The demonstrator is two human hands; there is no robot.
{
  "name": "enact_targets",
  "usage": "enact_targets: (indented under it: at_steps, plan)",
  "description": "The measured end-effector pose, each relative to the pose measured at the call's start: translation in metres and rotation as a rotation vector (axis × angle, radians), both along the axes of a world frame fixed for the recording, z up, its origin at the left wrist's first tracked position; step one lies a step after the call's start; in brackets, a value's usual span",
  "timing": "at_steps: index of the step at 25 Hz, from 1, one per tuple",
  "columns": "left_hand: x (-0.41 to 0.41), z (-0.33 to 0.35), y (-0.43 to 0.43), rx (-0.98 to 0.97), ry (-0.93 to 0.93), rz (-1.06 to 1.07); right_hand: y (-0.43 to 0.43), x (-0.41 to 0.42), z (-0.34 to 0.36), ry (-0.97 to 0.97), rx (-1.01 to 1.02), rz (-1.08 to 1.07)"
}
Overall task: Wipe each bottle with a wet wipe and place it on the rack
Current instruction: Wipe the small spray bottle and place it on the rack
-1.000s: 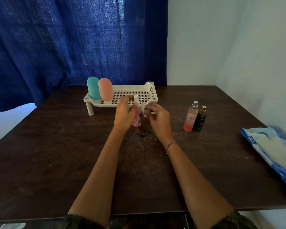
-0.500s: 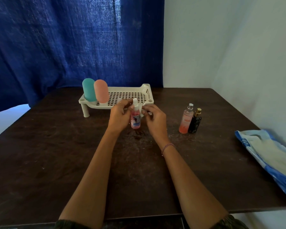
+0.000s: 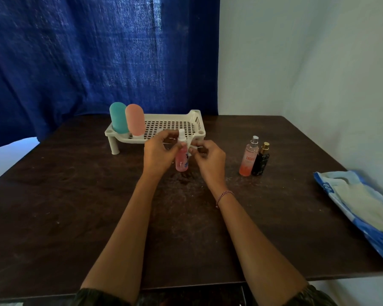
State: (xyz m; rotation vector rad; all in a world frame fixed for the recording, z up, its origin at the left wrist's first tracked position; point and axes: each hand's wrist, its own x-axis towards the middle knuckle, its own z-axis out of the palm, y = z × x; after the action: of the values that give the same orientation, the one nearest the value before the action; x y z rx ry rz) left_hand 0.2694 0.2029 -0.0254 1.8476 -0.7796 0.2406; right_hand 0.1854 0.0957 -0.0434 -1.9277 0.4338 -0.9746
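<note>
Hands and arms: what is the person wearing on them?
Both forearms are bare. The left sleeve and right sleeve are dark, seen only at the bottom edge. A thin pinkish bracelet circles the right wrist. No gloves on the left hand or right hand.

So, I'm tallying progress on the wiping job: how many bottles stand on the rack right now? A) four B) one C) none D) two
D: only the teal bottle and the pink rounded bottle stand on the rack, side by side at its left end.
</note>
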Motion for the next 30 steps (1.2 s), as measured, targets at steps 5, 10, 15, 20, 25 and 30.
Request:
enact_targets:
  at_steps: [5, 10, 15, 20, 25, 30]
  plan:
    - [-0.004, -0.0004, -0.0021, -0.012, 0.007, 0.033, -0.004, -0.0063, -0.0023, 0.166, 0.057, 0.043]
    - [-0.0048, 0.0003, -0.0034, 0.014, -0.017, 0.031, 0.0009, -0.0089, 0.0001, 0.109, 0.028, 0.016]
    - [-0.0031, -0.0019, -0.0063, 0.062, -0.023, 0.037, -0.0007, -0.008, -0.0027, 0.199, 0.143, 0.089]
    - [-0.0055, 0.0008, -0.0051, 0.046, 0.017, 0.03, -0.0016, -0.0086, 0.0003, 0.157, 0.078, 0.071]
    - [-0.0088, 0.0004, -0.0049, 0.001, 0.056, -0.006, -0.0033, -0.0092, -0.0029, 0.32, 0.045, 0.155]
    - [-0.0086, 0.0004, -0.0032, -0.028, 0.058, 0.032, -0.0007, -0.0086, -0.0016, 0.186, 0.072, 0.122]
